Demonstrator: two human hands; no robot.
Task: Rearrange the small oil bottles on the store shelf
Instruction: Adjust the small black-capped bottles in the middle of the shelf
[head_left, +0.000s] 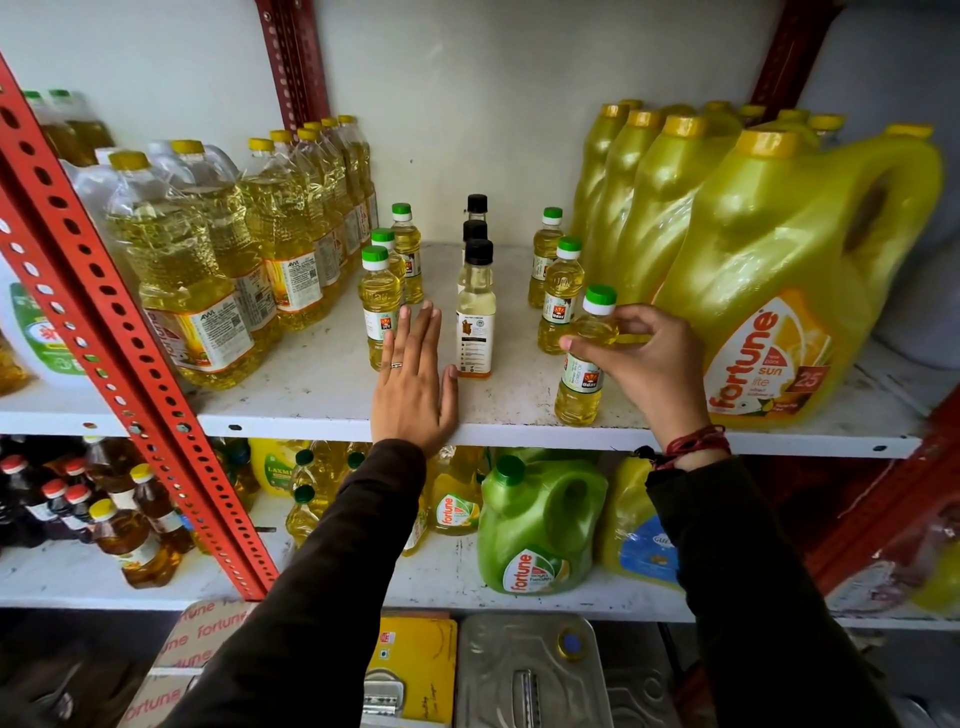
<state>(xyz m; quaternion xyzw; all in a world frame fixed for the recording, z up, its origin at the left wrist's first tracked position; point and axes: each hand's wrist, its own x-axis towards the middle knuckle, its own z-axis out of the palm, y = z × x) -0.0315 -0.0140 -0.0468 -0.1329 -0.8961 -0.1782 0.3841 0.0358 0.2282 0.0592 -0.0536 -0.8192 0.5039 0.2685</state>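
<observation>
Small oil bottles stand in three rows on the white shelf (322, 384). On the left are three green-capped bottles (380, 306), in the middle three black-capped bottles (475, 312), and on the right two green-capped ones (561, 296). A further green-capped bottle (582, 384) stands at the shelf's front right, and my right hand (644, 364) grips its shoulder from the right. My left hand (415, 384) lies flat on the shelf, fingers straight, between the left row and the front black-capped bottle, holding nothing.
Large clear oil bottles (208, 270) crowd the shelf's left, and yellow Fortune jugs (779, 291) fill its right. A red slotted upright (104, 312) slants across the left. The lower shelf holds a green jug (540, 530) and dark bottles (78, 509).
</observation>
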